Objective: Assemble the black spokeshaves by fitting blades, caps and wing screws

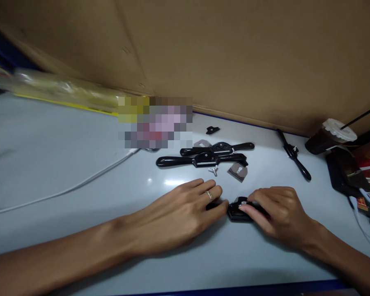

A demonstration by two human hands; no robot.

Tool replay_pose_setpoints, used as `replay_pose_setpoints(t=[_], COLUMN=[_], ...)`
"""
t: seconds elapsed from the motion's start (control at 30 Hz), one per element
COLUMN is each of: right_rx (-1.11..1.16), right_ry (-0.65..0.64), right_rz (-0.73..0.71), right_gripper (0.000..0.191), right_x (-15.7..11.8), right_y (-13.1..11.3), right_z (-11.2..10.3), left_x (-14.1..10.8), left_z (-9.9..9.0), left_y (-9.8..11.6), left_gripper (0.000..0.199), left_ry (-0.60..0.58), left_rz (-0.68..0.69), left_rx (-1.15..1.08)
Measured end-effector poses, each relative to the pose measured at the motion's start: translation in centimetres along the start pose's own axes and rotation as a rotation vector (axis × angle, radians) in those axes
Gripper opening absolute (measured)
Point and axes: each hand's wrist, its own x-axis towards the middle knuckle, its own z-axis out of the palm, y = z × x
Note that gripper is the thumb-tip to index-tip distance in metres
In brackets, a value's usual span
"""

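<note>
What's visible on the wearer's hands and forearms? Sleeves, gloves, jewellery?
Both forearms are bare, with no sleeves in view. The left hand has a slim silver-coloured ring on one finger. The right hand shows no ring. No gloves, watch or bracelet visible.

A lidded cup (322, 139) with a black straw (359, 118) stands beyond and right of the right hand (277, 211); a black object (346, 172) lies farther right. A white cable (117, 163) runs beyond and left of the left hand (187, 205). Farther out lies a yellowish plastic-covered bundle (70, 91). A brown panel (234, 53) rises beyond both hands.
</note>
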Motion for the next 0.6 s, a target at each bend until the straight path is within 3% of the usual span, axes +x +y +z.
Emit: replay_pose_setpoints(t=[0.17, 0.23, 0.3, 0.4, 0.5, 0.6], right_rx=[0.087, 0.095, 0.092, 0.068, 0.066, 0.082], right_ry=[-0.031, -0.139, -0.274, -0.413, -0.476, -0.501], right_rz=[0.015, 0.036, 0.046, 0.029, 0.002, 0.004], right_gripper=[0.023, 0.017, 0.026, 0.031, 0.026, 0.026], right_x=[0.5, 0.6, 0.6, 0.5, 0.5, 0.6], right_y=[0.6, 1.2, 1.6, 1.7, 1.3, 0.9], right_z=[-2.2, -3.4, -4.1, -4.0, -3.4, -3.1], left_x=[0.2, 0.2, 0.2, 0.2, 0.2, 0.3], left_z=[-0.1, -0.1, 0.0, 0.1, 0.0, 0.0], left_y=[0.1, 0.1, 0.2, 0.1, 0.0, -0.1], left_gripper=[0.017, 0.016, 0.015, 0.021, 0.035, 0.034], left_ry=[-0.016, -0.021, -0.028, -0.036, -0.061, -0.088], left_rz=[-0.026, -0.046, -0.068, -0.090, -0.084, -0.063], left_rx=[-0.032, -0.043, -0.046, -0.030, -0.011, -0.008])
